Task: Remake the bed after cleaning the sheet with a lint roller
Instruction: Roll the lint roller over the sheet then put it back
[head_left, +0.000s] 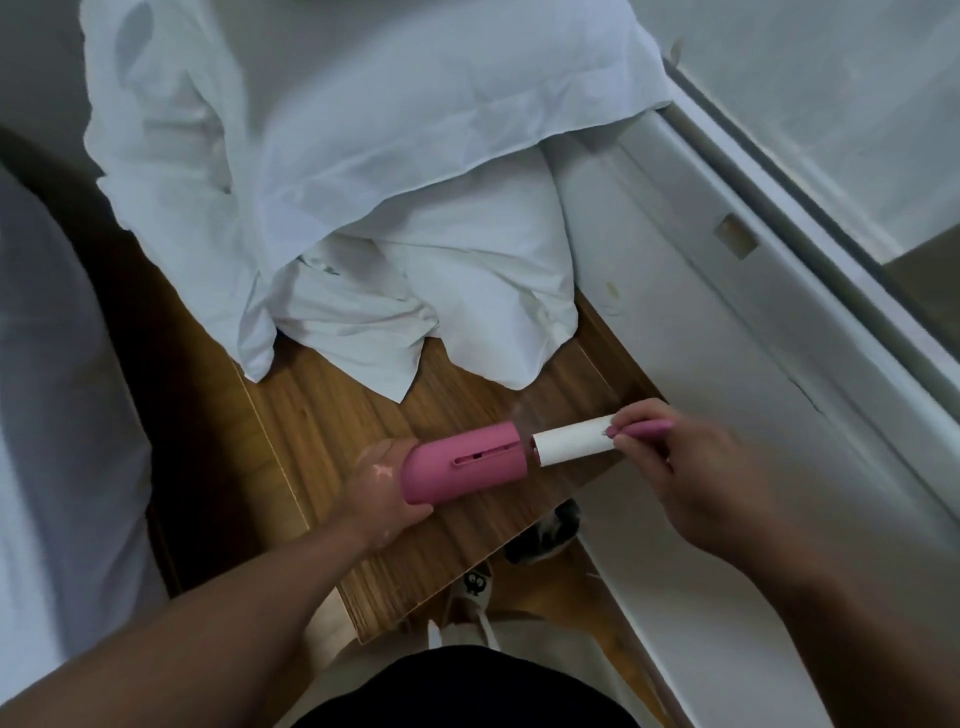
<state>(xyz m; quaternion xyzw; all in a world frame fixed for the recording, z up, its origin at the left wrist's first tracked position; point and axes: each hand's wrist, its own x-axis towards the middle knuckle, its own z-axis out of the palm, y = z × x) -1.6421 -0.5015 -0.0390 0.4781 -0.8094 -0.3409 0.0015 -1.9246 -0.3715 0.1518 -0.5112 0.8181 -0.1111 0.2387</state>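
My left hand (387, 483) gripped the closed end of the pink cover (467, 460), fingers wrapped round it, above the wooden surface (311, 431). My right hand (696, 478) pinched the pink handle of the lint roller (571, 441). Its white roll lay level, tip just at the cover's open mouth; touching or not, I could not tell. Beyond both, the crumpled white sheet (363, 182) lay heaped on the wood's far end, draped over a pillow (493, 291).

Level white lint roller (571, 441), pink-handled, pink plastic cover (465, 462) at its 9 o'clock, crumpled white sheet (363, 182) at 12 o'clock
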